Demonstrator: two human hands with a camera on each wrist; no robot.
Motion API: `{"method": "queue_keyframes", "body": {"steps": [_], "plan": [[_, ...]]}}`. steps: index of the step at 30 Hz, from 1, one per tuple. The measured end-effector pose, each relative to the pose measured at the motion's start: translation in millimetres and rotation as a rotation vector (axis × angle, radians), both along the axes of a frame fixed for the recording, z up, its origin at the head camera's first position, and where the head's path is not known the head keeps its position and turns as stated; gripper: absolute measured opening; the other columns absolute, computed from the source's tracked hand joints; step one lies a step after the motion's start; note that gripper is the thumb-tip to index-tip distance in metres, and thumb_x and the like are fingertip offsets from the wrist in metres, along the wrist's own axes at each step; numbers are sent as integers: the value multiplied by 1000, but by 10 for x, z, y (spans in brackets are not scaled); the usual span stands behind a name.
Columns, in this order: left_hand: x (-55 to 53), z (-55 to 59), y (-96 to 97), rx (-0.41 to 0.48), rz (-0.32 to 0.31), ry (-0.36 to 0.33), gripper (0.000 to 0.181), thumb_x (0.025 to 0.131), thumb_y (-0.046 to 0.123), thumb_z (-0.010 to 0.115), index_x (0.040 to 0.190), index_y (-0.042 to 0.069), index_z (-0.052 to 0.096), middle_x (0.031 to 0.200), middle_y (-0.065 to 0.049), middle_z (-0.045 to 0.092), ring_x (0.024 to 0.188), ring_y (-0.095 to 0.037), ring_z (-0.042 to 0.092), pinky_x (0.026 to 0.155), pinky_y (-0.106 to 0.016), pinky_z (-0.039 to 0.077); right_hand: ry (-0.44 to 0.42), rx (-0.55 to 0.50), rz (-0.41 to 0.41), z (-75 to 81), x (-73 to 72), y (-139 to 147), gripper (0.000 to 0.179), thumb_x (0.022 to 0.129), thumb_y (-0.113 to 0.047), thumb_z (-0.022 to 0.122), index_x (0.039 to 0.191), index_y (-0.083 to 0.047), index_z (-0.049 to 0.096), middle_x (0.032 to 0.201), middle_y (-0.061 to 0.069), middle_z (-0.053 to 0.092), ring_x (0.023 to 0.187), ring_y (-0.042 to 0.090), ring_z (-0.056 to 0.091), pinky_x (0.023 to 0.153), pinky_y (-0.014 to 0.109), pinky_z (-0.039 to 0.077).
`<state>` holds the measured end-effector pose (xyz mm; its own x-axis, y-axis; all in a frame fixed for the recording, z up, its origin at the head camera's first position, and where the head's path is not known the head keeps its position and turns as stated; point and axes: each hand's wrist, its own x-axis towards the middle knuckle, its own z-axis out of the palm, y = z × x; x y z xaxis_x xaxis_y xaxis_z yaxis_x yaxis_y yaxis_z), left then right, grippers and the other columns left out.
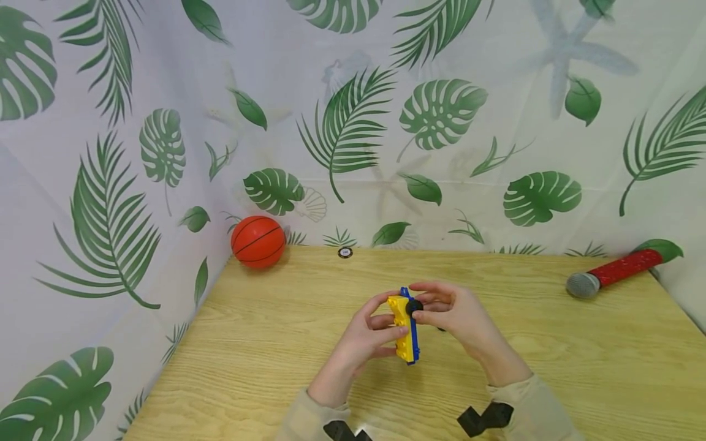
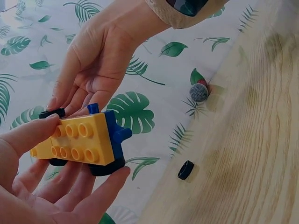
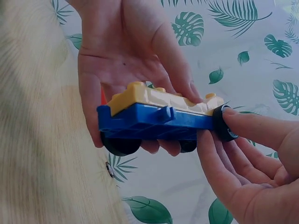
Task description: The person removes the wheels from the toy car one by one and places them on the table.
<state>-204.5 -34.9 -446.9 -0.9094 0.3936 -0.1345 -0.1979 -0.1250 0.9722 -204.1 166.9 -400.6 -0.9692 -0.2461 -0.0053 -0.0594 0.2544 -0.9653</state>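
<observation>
A toy car body (image 1: 405, 331), yellow with studs on top and blue underneath, is tipped on its side above the table. My left hand (image 1: 361, 334) grips it by the yellow part, thumb on the studded face. Between the thumb and fingers of my right hand (image 1: 466, 321) is a black wheel (image 3: 225, 122) at one corner of the blue base. Along that same side, a blue axle peg (image 3: 166, 114) sticks out bare. Two other black wheels sit on the opposite side, one of them a larger-looking wheel (image 3: 121, 145) near the left fingertips.
On the wooden table (image 1: 265, 367) lies a loose black wheel (image 2: 186, 170), mostly hidden behind my right hand in the head view. An orange-red ball (image 1: 258, 242) stands at the back left, a red microphone (image 1: 623, 269) at the right. A small round disc (image 1: 345, 252) lies by the leaf-patterned curtain (image 1: 364, 220).
</observation>
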Motion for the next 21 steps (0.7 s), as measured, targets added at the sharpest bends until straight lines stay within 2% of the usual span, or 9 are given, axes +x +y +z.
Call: {"method": "queue_keyframes", "body": {"steps": [8,16,21], "plan": [[3,-15,11,-25,3,5,59,91,12,72,143,27,49,114,-12,70,97,-21,69,80,-43,61,5,-11,6,16,21,-14,50,90,-9,72,136,1,55,116,20,67,97,18,66,83,24,57],[12,15,2,-42,5,-1,60,91,14,72,145,26,48,111,-9,71,93,-17,68,75,-35,60,-5,47,-40,12,21,-44,51,89,-15,74,136,-4,57,117,15,68,98,18,65,84,24,56],[11,9,0,-42,1,4,61,91,14,72,145,27,48,112,-9,70,94,-18,68,75,-34,59,-10,75,-68,10,25,-45,50,89,-15,75,135,-6,58,115,14,70,97,18,67,85,27,57]]}}
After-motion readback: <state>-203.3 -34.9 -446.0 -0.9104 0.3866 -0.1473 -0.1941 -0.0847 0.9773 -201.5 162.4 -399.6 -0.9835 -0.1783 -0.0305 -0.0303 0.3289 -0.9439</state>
